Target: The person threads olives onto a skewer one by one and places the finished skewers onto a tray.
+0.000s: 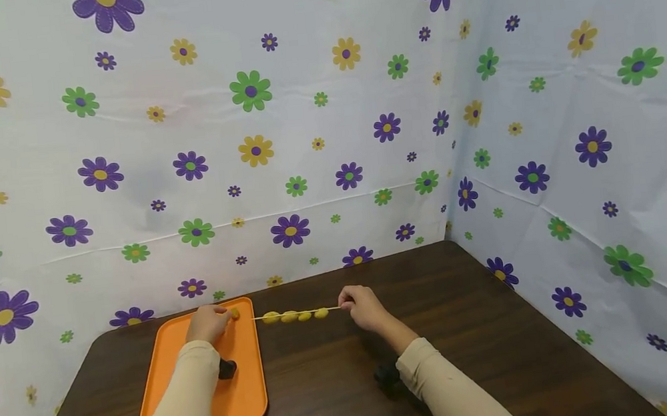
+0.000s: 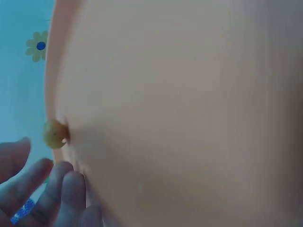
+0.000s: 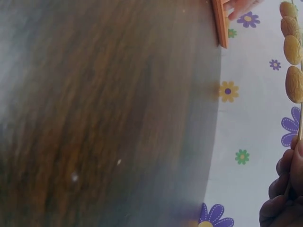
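Note:
A thin wooden skewer (image 1: 334, 308) is held at one end by my right hand (image 1: 364, 309), its thumb and fingers curled round it. Several yellow oval fruits (image 1: 288, 317) are threaded along the stick, which lies roughly level and points left. In the right wrist view these fruits (image 3: 294, 84) look wrinkled. Over the orange tray (image 1: 240, 404), my left hand (image 1: 206, 323) is beside a single yellow-green fruit (image 1: 235, 313). From the left wrist view, the thumb and fingers (image 2: 73, 191) are spread, with a gap between them and this fruit (image 2: 55, 134).
A dark wood-grain table (image 1: 321, 396) carries the tray on its left side. Behind it and along its right side hangs a white flowered cloth (image 1: 313, 250). A black device (image 1: 227, 369) sits at the left wrist, and another dark one (image 1: 386, 374) is under the right forearm.

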A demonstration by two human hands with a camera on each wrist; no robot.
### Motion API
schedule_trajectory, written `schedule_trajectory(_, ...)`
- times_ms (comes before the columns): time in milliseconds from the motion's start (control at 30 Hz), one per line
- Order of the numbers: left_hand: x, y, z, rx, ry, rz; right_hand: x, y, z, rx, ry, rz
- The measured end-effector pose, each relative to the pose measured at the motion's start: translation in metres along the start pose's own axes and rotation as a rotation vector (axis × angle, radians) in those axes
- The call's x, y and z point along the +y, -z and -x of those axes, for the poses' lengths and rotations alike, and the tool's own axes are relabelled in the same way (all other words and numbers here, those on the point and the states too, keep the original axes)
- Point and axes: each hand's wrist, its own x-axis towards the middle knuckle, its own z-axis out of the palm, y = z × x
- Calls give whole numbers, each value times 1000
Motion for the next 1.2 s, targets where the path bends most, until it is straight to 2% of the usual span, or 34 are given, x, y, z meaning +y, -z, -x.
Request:
schedule_trajectory(133,0,-1,-6,-12,60,-33,2,-1,0,5,-14,4)
schedule_trajectory(233,3,-3,-9,4,77,-58,4,0,-1,7,-13,1)
schedule_trajectory(367,7,-5,-14,42,64,-109,5,3,-3,-2,-6,12)
schedule_trajectory(533,12,-8,-19,37,54,-136,6,4,-4,-1,-17,21)
schedule_trajectory(700,8,-9,-20,20,26,-90,11,4,-2,3,-24,24)
schedule_trajectory(900,-2,-7,-6,60,-15,78,17,-5,1,-4,-26,10)
schedule_trajectory(967,-3,-8,-6,66,-27,125,19,-6,1,-2,-19,12)
schedule_trajectory(1200,3,-6,0,88,-103,183,18,-6,-3,-3,-4,-2)
